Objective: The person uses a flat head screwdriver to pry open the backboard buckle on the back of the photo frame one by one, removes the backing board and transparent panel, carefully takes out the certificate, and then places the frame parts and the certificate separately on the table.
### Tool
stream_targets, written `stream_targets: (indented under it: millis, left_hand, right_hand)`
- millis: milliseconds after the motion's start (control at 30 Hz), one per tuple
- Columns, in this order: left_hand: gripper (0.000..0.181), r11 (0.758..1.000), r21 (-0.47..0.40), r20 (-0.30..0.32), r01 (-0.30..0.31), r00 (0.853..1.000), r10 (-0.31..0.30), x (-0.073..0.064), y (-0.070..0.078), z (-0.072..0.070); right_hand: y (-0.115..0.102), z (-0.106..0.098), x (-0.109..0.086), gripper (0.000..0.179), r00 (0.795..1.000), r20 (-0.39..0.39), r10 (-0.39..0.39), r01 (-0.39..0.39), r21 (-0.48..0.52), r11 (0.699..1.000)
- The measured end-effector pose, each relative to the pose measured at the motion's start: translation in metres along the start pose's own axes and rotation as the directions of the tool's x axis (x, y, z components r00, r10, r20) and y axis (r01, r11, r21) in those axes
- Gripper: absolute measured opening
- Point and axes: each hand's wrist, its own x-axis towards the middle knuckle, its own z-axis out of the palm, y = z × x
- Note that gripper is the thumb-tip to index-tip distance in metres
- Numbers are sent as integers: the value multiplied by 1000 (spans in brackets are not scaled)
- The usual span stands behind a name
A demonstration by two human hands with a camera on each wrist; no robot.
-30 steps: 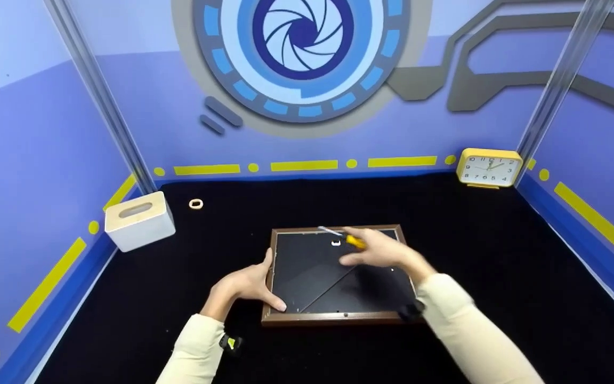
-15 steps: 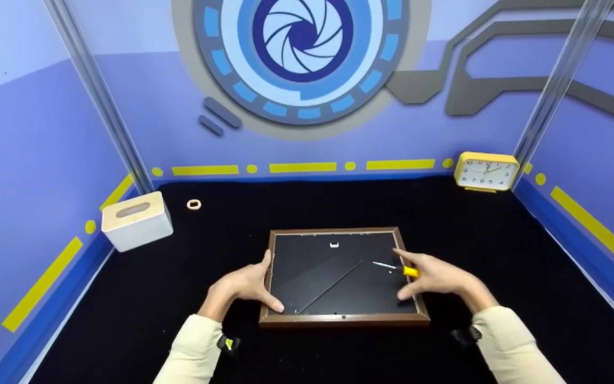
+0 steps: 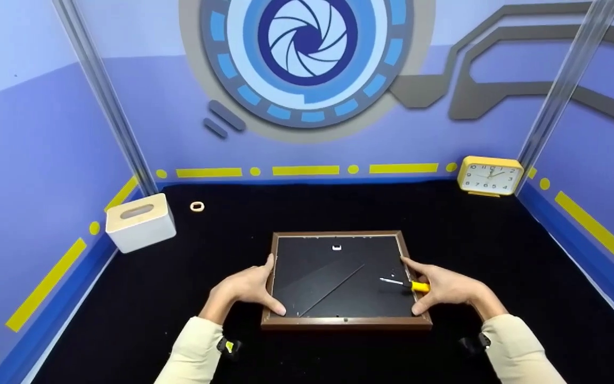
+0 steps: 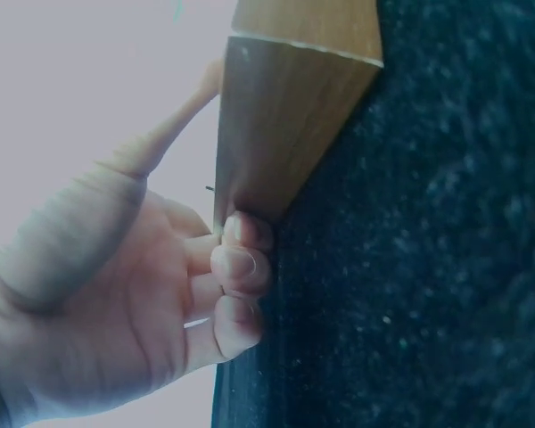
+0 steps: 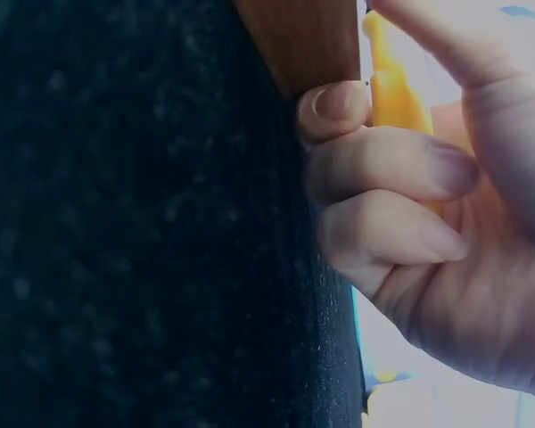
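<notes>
A brown wooden picture frame (image 3: pixel 312 322) lies with its black backing upward. A thin diagonal line crosses the backing, and a small white-edged fitting (image 3: pixel 337 247) sits near its far side. My left hand (image 3: pixel 245 288) grips the frame's left side, thumb over the near corner; in the left wrist view the fingertips (image 4: pixel 241 263) curl against its outer side. At the right side, my right hand (image 3: pixel 453 289) holds a yellow-handled screwdriver (image 3: pixel 420 287), its shaft pointing left over the backing. In the right wrist view the fingers (image 5: pixel 383 165) curl round the yellow handle, one fingertip against the frame.
On the black cloth (image 3: pixel 307 208), a white tissue box (image 3: pixel 142 234) with a wooden top stands at the left. Close to it lies a small pale ring (image 3: pixel 196 206). A yellow clock (image 3: pixel 491 176) stands in the back right corner. Printed walls (image 3: pixel 317 149) enclose the table.
My right hand has moved right and nearer with the screwdriver, from above the backing to the frame's right side. My left hand stays at the left side.
</notes>
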Motion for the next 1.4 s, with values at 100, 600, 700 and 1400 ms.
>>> stream_targets:
  millis: [100, 600, 700, 1400]
  left_hand:
    - [143, 996, 67, 14, 56, 998, -57, -3, 10, -2]
    - [124, 988, -130, 24, 80, 997, -78, 6, 1, -46]
    - [129, 986, -152, -6, 68, 998, -69, 23, -13, -48]
    - [80, 996, -87, 81, 0, 997, 7, 1, -21, -41]
  right_hand:
    - [0, -8, 4, 123, 1000, 9, 17, -17, 14, 1000]
    - [-7, -6, -13, 121, 991, -33, -131, 117, -270, 956]
    - [-11, 0, -16, 126, 993, -22, -117, 105, -295, 950]
    - [20, -29, 28, 82, 936, -350, -46, -70, -313, 947]
